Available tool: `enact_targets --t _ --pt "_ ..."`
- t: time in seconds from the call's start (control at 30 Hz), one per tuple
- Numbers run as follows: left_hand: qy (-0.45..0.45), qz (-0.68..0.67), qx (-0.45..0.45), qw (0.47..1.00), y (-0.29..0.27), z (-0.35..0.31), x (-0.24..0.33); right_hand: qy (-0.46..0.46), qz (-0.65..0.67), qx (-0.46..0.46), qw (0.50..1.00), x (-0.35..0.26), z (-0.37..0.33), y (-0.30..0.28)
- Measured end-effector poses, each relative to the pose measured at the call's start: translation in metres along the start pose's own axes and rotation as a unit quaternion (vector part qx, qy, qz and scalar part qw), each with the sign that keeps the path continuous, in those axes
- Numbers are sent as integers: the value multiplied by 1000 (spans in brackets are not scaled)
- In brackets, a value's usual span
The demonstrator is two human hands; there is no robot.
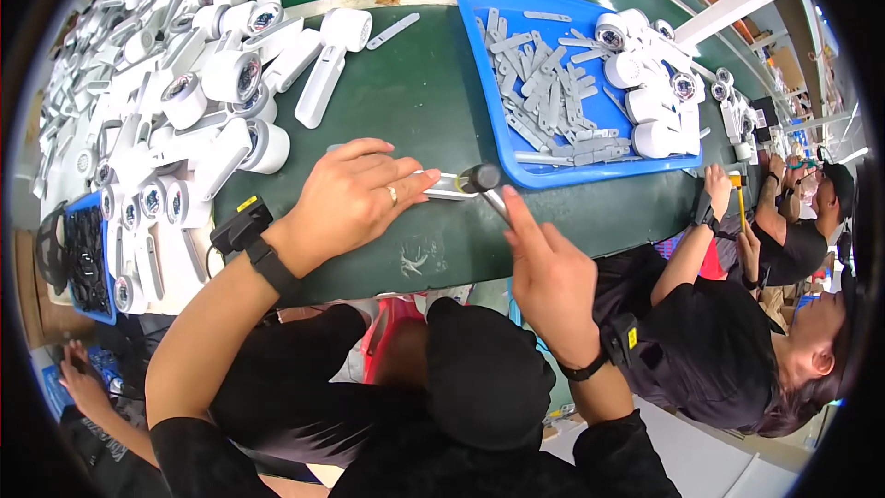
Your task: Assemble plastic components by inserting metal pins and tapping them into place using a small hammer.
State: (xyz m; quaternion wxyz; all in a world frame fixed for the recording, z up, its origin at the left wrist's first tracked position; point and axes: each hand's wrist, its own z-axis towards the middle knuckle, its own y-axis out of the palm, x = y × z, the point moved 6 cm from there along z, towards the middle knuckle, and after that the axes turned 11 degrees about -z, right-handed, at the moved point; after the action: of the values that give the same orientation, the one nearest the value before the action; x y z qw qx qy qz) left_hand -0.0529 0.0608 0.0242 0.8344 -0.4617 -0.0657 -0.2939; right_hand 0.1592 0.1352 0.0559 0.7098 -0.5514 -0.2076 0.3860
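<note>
In the head view, a slim, whitish, elongated plastic piece (450,187) lies on the green tabletop (406,92) at 3 o'clock from the left hand (355,198), partly under its fingertips, and at about 10 o'clock from the right hand (553,277). The left hand is laid palm down, its fingers extended and close together over the piece. The right hand is curled around the slender handle of a hammer with a dark, rounded head (481,177), forefinger stretched along the handle; the head is over the piece's right end, whether touching I cannot tell. The left forearm reaches in from 7 o'clock, the right from 5 o'clock, both wrists wearing black straps (273,269).
</note>
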Motion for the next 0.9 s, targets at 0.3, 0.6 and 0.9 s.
enact_targets --t 0.3,0.6,0.9 --pt "-118 -39 -19 992 -4 2 -9 -21 -47 -43 998 -8 6 9" --pt "-210 -86 -29 974 -16 -16 -23 -47 15 -14 999 -41 23 -13" --pt "-205 -66 -21 976 -7 -18 -29 -77 -11 -24 997 -42 24 5"
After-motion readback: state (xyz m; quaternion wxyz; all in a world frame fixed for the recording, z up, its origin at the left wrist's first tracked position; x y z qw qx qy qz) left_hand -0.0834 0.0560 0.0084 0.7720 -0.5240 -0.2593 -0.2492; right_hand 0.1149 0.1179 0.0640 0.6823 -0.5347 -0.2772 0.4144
